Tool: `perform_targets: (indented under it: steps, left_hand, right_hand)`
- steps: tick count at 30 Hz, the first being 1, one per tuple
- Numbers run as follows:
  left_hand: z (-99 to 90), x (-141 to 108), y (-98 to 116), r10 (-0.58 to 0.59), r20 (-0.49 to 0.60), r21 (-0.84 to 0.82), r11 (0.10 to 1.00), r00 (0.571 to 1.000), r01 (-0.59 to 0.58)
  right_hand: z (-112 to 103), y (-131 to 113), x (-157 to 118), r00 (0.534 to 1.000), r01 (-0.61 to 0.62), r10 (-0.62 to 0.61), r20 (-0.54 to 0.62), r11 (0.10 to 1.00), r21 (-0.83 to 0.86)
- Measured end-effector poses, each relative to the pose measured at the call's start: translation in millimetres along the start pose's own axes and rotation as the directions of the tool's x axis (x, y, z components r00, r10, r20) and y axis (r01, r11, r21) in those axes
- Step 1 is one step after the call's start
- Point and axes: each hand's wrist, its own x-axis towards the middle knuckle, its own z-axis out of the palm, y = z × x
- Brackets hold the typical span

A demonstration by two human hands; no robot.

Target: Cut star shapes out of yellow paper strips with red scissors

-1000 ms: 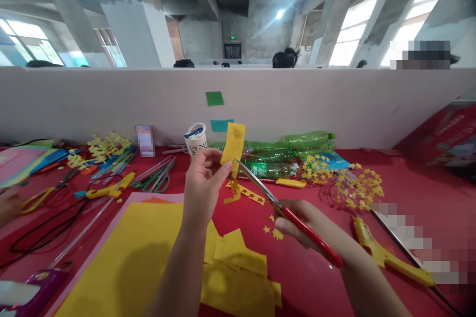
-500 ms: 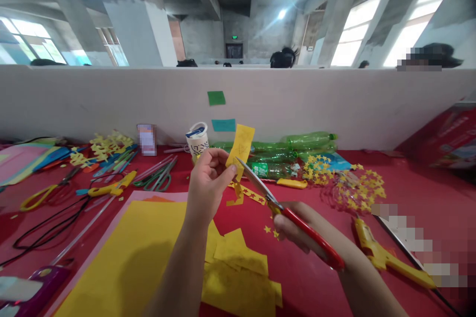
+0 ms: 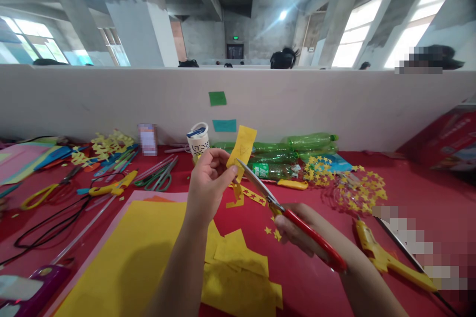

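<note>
Between the thumb and fingers of my left hand (image 3: 212, 178) is an upright yellow paper strip (image 3: 244, 143) with faint drawn lines. My right hand (image 3: 299, 225) is closed round the red handles of the scissors (image 3: 314, 238). The blades reach up and left, and their tips meet the lower part of the strip beside my left thumb. A cut yellow scrap (image 3: 238, 198) hangs or lies just below. Behind the scissors lies a strip with star-shaped holes (image 3: 255, 196). Small yellow stars (image 3: 277, 234) lie beneath my right hand.
Yellow sheets (image 3: 122, 252) and cut pieces (image 3: 238, 277) cover the near table. Green bottles (image 3: 310, 141), a cup (image 3: 199, 143) and star piles (image 3: 360, 188) stand or lie behind. A yellow glue gun (image 3: 394, 265) is at the right, another (image 3: 115, 185) at the left.
The view has shifted very slightly. The yellow strip leans a little more to the right, while both hands and the scissors keep nearly the same places.
</note>
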Motion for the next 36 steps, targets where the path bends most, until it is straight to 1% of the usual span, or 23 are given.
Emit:
perform_targets:
  steps: [4,9,14,20,23,27,31,36]
  left_hand:
    - [-0.7,-0.4,0.9,-0.009,0.004,0.004,1.0,1.0,0.009]
    - [-0.9,-0.4,2.4,0.004,0.006,0.01,1.0,1.0,-0.004]
    - [-1.6,-0.7,2.3,-0.001,0.012,0.011,1.0,1.0,0.001]
    - [-1.3,-0.6,1.8,-0.009,0.014,-0.003,1.0,1.0,0.009]
    - [-0.6,-0.4,2.6,-0.027,0.019,-0.019,0.999,0.999,0.027]
    - [-0.7,-0.4,3.3,-0.047,0.001,-0.058,0.997,0.999,0.047]
    - [-2.4,-1.3,3.8,-0.064,0.047,-0.024,0.998,0.997,0.065]
    - [-1.7,-2.6,5.1,-0.05,0.105,0.003,0.999,0.993,0.05]
  right_hand:
    - [-1.2,-4.3,0.2,1.0,-0.007,0.007,0.028,1.0,0.006]
    - [-1.9,-6.6,0.7,0.999,-0.05,0.05,0.019,0.999,-0.003]
    - [-1.3,-4.7,2.0,0.999,-0.031,0.031,0.034,1.0,0.006]
    - [0.6,2.0,2.6,1.0,0.007,-0.007,-0.005,1.0,0.004]
    - [-1.4,1.3,2.4,1.0,-0.002,0.002,0.022,1.0,0.003]
    - [-5.3,-2.1,1.3,0.999,0.026,-0.024,0.044,0.999,-0.032]
    - [-6.0,-1.0,0.3,0.998,0.033,-0.031,0.047,0.999,-0.024]
    - [-2.8,2.0,-1.0,1.0,0.014,-0.015,0.022,1.0,0.025]
